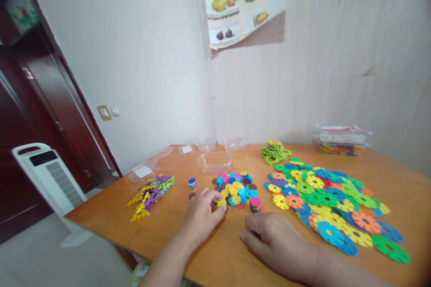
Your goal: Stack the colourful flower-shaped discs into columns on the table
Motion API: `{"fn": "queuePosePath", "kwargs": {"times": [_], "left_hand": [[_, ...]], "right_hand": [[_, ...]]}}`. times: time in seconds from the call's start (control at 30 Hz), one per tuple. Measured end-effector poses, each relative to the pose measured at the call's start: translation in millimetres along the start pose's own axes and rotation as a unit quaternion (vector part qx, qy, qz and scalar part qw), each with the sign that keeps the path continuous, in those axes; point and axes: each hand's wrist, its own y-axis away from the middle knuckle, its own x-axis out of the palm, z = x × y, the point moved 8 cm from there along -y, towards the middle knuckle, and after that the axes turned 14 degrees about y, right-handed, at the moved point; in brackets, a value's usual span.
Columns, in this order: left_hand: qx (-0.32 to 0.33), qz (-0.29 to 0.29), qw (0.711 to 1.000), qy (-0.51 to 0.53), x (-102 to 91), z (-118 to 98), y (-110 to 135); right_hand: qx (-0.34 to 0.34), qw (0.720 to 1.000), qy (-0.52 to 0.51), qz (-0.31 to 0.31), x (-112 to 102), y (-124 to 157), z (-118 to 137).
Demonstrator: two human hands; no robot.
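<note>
Pinching a yellow disc (221, 203) at the pile's (239, 187) seven o'clock edge, left hand (201, 216) fingers narrow — lift straight, sparing neighbours; right hand (276, 238) flat, empty.

The scene is lit softly and brightly. A shadow is cast below the poster (245, 6). Straight lines are bent toward the edges, where focus is lost and corners are darkened.

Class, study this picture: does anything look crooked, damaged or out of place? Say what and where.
The fruit poster on the wall hangs tilted, and its lower edge curls away, casting a shadow. Right of it the wall covering has a small torn flap. The coloured discs lie in heaps on the table, none over its edge.
</note>
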Motion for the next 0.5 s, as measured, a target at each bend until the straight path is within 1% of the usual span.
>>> {"fn": "queuePosePath", "kwargs": {"times": [0.1, 0.17, 0.23, 0.3, 0.37, 0.4, 0.5], "left_hand": [[-0.010, -0.056, 0.998, 0.010, -25.5, 17.3, -0.7], [-0.027, -0.111, 0.993, 0.009, -48.8, 36.3, 0.5], [-0.049, -0.153, 0.987, -0.003, -69.5, 55.6, 3.0], [-0.063, -0.172, 0.983, -0.017, -83.1, 69.7, 5.5], [-0.074, -0.177, 0.981, -0.032, -89.0, 78.4, 7.9], [-0.077, -0.173, 0.981, -0.038, -88.8, 80.7, 8.7], [-0.080, -0.152, 0.984, -0.046, -80.9, 84.3, 10.0]], "right_hand": [[-0.004, 1.000, -0.003, 0.000, 0.9, 1.0, -0.2], [-0.006, 1.000, -0.005, -0.004, 0.9, 1.3, -0.8], [-0.009, 1.000, -0.006, -0.008, 1.1, 1.1, -1.4], [-0.012, 1.000, -0.004, -0.009, 1.7, 0.6, -1.6], [-0.011, 1.000, -0.002, -0.007, 2.5, 0.2, -1.9], [-0.010, 1.000, -0.002, -0.005, 2.9, 0.1, -2.1], [-0.004, 1.000, -0.002, 0.001, 4.4, 0.3, -2.5]]}}
